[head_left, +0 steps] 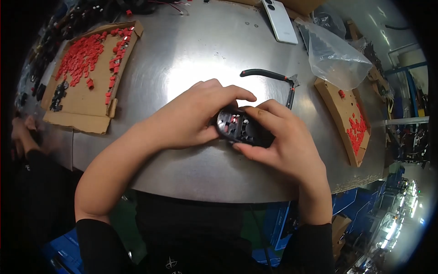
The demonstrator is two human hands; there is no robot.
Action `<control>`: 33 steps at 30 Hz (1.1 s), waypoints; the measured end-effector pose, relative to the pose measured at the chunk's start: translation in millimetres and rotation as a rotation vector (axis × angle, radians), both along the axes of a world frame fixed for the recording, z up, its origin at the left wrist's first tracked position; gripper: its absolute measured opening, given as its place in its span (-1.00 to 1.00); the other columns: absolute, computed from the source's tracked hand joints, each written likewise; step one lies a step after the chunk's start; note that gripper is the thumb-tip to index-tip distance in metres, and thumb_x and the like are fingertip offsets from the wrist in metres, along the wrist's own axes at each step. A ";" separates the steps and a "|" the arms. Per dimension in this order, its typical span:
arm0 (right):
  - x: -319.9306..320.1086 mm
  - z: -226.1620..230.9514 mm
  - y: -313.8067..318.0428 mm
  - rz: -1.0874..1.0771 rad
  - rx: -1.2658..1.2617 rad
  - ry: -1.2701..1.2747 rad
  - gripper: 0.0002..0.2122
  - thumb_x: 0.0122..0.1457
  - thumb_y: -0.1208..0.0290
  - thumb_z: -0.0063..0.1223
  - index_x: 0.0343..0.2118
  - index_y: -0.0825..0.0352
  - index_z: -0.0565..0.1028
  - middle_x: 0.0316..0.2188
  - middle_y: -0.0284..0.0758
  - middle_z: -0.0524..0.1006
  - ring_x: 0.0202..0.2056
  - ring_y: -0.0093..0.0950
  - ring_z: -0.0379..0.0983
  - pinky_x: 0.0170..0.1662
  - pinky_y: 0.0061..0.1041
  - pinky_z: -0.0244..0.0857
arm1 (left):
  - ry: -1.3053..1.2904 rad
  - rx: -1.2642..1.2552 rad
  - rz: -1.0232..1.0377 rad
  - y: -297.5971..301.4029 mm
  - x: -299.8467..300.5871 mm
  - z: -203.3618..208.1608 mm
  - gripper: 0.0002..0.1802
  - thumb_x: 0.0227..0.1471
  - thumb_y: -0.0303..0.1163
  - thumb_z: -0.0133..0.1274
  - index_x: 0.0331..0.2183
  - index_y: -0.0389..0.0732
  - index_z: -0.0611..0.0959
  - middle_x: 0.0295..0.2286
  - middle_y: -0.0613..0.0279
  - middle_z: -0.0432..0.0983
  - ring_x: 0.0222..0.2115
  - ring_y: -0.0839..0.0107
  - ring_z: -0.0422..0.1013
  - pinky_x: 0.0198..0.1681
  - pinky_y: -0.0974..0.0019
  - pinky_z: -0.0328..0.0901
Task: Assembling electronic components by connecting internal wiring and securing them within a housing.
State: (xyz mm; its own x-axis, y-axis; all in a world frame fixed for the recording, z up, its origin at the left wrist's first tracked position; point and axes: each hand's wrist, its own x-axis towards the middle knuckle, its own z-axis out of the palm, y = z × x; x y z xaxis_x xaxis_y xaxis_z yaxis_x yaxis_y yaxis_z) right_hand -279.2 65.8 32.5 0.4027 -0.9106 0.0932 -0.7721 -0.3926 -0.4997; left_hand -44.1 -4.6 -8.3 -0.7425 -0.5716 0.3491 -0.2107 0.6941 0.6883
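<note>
Over the metal table near its front edge, both hands hold a black plastic housing (237, 126). It is rounded at the left end, with its open inner side up; small red and white bits show among the moulded compartments. My left hand (194, 112) is closed about the rounded end, thumb against the near side and fingers bent over the far side. On the other end my right hand (283, 134) grips the housing, with its thumb along the near edge and fingers at the far edge. The palm and fingers of this hand hide the right part of the housing.
Beyond my right hand lie black-handled cutting pliers (269, 74). Cardboard trays with red parts stand at left (75, 119) and right (335, 107). A clear plastic bag (335, 57) overhangs the right tray. Farther back is a white phone (280, 23). Another person's hands (23, 130) show at far left.
</note>
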 end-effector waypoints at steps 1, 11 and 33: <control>0.3 -0.8 0.6 0.014 0.015 -0.014 -0.46 -0.03 0.21 0.49 -0.01 0.40 0.59 -0.21 -0.18 0.57 -0.24 -0.19 0.58 -0.16 -0.32 0.47 | 0.008 0.047 0.017 0.3 -2.3 -2.4 -0.32 -0.06 -0.44 0.33 0.14 -0.09 0.53 -0.30 0.21 0.63 -0.20 0.13 0.49 -0.01 0.10 0.35; -4.6 10.1 0.3 0.013 0.086 -0.009 -0.41 -0.12 0.22 0.53 0.00 0.36 0.59 -0.24 -0.19 0.53 -0.27 -0.19 0.56 -0.19 -0.30 0.46 | -0.008 0.089 -0.007 -8.8 -5.4 -0.2 -0.44 -0.09 -0.43 0.34 0.01 -0.07 0.60 -0.34 0.27 0.63 -0.27 0.19 0.49 -0.08 0.13 0.36; 5.5 5.1 2.4 0.015 0.064 0.007 -0.36 -0.15 0.20 0.55 0.05 0.30 0.58 -0.31 -0.24 0.51 -0.34 -0.25 0.52 -0.25 -0.32 0.42 | -0.106 -0.023 -0.074 -19.6 12.2 -1.0 -0.68 -0.14 -0.34 0.40 -0.29 -0.15 0.68 -0.30 0.36 0.54 -0.13 0.26 0.40 0.06 0.19 0.23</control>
State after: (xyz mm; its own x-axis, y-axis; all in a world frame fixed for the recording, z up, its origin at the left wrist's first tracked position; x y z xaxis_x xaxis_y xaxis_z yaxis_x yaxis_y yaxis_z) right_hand -273.7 68.1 37.6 0.4170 -0.9083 0.0325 -0.7698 -0.3719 -0.5187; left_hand -31.9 -24.2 -9.3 -0.8157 -0.5070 0.2786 -0.2294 0.7256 0.6488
